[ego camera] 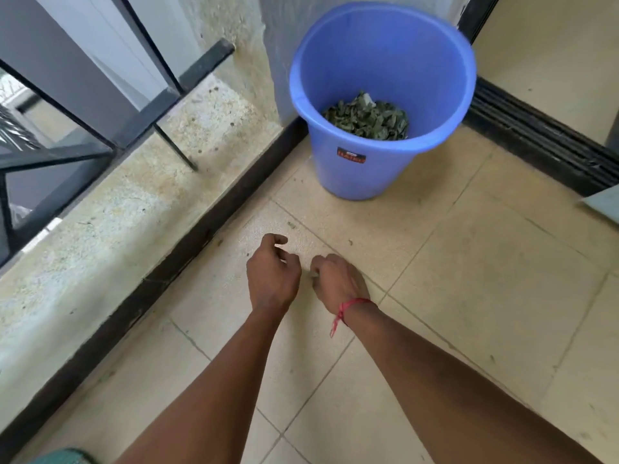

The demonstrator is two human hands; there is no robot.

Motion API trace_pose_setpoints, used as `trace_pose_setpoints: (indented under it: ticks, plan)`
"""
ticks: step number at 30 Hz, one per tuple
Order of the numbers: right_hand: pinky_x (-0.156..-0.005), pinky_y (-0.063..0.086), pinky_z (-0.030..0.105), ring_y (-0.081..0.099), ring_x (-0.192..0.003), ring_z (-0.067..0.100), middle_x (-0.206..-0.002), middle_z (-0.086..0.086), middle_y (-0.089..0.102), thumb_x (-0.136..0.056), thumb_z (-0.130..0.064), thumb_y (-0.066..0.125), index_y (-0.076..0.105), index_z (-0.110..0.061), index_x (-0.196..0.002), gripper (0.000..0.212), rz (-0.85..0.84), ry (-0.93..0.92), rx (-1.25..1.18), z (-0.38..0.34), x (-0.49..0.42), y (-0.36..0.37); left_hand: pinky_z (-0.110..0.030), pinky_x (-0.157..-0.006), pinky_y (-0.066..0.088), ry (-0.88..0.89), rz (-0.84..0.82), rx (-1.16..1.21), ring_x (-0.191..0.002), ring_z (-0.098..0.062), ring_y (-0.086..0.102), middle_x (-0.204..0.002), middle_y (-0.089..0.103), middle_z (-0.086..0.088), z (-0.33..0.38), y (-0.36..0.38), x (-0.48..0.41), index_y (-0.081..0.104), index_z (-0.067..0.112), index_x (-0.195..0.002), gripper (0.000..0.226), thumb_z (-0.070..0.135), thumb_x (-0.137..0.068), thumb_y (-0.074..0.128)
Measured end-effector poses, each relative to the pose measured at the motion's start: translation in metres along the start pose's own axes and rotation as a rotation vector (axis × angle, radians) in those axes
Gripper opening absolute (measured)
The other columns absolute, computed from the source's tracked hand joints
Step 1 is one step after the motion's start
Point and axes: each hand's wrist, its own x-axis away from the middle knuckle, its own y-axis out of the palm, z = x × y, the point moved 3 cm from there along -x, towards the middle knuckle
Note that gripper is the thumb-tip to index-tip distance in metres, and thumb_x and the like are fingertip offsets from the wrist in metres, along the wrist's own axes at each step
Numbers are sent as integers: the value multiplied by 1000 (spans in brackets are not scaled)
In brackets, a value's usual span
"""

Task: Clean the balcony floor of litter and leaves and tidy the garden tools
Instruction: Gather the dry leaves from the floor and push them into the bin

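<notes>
Fingers [278,239] of left hand [273,277] loosely curled, empty; right hand [338,279] curled under, grasp unclear.

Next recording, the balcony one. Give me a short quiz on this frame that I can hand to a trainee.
1. True or false: the blue bucket is empty.
2. Which wrist is the red thread tied round? A: the left. B: the right.
3. Fill in: the left hand and the right hand are both low over the tiled ____.

Key
1. False: leaves lie in its bottom.
2. B.
3. floor.
</notes>
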Motion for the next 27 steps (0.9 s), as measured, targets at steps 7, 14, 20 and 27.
trace_pose_setpoints:
  ticks: [7,14,20,27]
  plan:
    - [-57,52,32,61,-65,19,-84,-1,63,-88,-15,61,68,-17,-96,11,590,-341,-156,-22,37,-115,-16,-55,42,87,184,263,-54,-5,53,-62,58,9,63,-28,-11,63,18,-91,11,12,-81,63]
    - [-70,52,36,65,-83,25,-88,4,70,-84,-27,68,70,-16,-102,21,961,-167,-205,-22,4,-265,-20,-60,42,236,435,448,-56,-2,51,-60,55,12,145,-67,-23,58,9,-74,6,13,-78,60]
    - [-78,52,33,65,-90,26,-93,5,71,-83,-23,70,69,-14,-113,31,797,5,-224,18,1,-273,-17,-61,41,363,338,450,-56,-3,52,-58,56,8,180,-61,-7,57,17,-73,6,14,-77,60]
    - [-69,52,33,62,-70,20,-79,-3,66,-78,-22,69,69,-21,-98,20,864,129,-341,87,111,-219,-25,-60,43,500,85,316,-54,-11,51,-57,56,4,185,4,82,56,19,-74,4,18,-76,60]
